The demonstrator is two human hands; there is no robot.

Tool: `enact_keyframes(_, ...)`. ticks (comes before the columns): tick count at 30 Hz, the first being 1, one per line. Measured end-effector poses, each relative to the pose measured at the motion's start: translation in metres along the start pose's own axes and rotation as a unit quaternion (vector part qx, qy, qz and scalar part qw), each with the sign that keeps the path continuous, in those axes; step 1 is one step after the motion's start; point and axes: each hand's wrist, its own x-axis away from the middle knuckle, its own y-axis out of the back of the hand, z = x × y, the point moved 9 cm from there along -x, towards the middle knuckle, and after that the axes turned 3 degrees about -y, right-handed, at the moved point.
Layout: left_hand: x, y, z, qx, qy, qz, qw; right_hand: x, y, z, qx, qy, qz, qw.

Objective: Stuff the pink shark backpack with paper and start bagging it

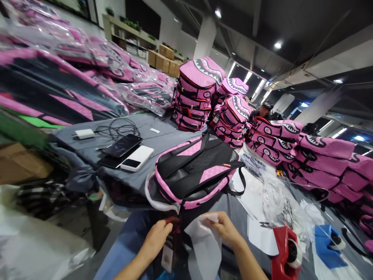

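Observation:
A pink and black backpack (196, 171) lies straps up on the grey table (163, 140), right in front of me. Below it my left hand (157, 237) pinches a dark red strap or zipper pull with a paper tag (167, 258) hanging under it. My right hand (225, 229) holds the edge of a thin white plastic sheet (204, 249) beside the left hand. Both hands are at the near edge of the backpack.
Stacks of pink shark-mouth backpacks (198, 97) stand behind and to the right (320, 159). Bagged backpacks (87, 74) pile up at the left. Phones (122, 146), a white power bank (136, 158), cables, a red tape dispenser (287, 252) and a blue one (329, 241) lie around. A person (265, 111) is beyond the stacks.

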Motion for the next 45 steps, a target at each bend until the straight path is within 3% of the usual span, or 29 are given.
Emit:
enact_keyframes(4,0.014,-0.003,-0.026,0.051,0.006,0.041,0.998,-0.033,-0.032,-0.013,0.061,0.010,0.026,0.998)
enact_keyframes(7,0.029,-0.006,-0.050,-0.019,-0.041,0.034,0.998,-0.050,-0.038,-0.007,0.100,0.040,-0.024,0.994)
enact_keyframes(11,0.040,-0.024,-0.049,-0.105,-0.079,0.027,0.991,-0.053,-0.039,0.006,0.115,0.035,-0.044,0.992)
enact_keyframes(15,0.046,-0.045,-0.055,-0.172,-0.244,0.003,0.954,-0.051,-0.043,0.003,0.076,-0.007,-0.072,0.995)
enact_keyframes(17,0.052,-0.042,-0.056,-0.199,-0.300,-0.035,0.932,-0.051,-0.044,0.000,0.076,-0.011,-0.120,0.990)
enact_keyframes(19,0.052,-0.022,-0.048,-0.162,-0.277,-0.110,0.941,-0.052,-0.045,-0.001,0.083,-0.003,-0.158,0.984)
enact_keyframes(23,0.045,0.029,-0.019,-0.011,-0.126,-0.284,0.950,-0.056,-0.050,0.000,0.078,0.005,-0.167,0.983)
enact_keyframes(25,0.032,0.027,-0.007,0.077,-0.052,-0.265,0.960,-0.056,-0.049,0.001,0.083,0.002,-0.167,0.982)
enact_keyframes(29,0.012,-0.003,0.003,0.213,0.044,-0.154,0.964,-0.054,-0.046,0.001,0.102,0.008,-0.157,0.982)
enact_keyframes(34,0.016,-0.009,0.015,0.272,0.083,-0.175,0.943,-0.047,-0.032,0.003,0.166,0.058,-0.143,0.974)
enact_keyframes(36,0.015,-0.011,0.021,0.287,0.102,-0.179,0.936,-0.039,-0.024,0.015,0.234,0.111,-0.182,0.949)
enact_keyframes(38,0.010,-0.014,0.025,0.300,0.123,-0.176,0.930,-0.027,-0.022,0.034,0.321,0.177,-0.227,0.902)
enact_keyframes(41,-0.004,-0.018,0.025,0.323,0.138,-0.181,0.919,-0.012,-0.035,0.064,0.451,0.245,-0.263,0.817)
enact_keyframes(45,-0.015,-0.022,0.021,0.351,0.151,-0.181,0.906,-0.005,-0.059,0.093,0.573,0.270,-0.296,0.715)
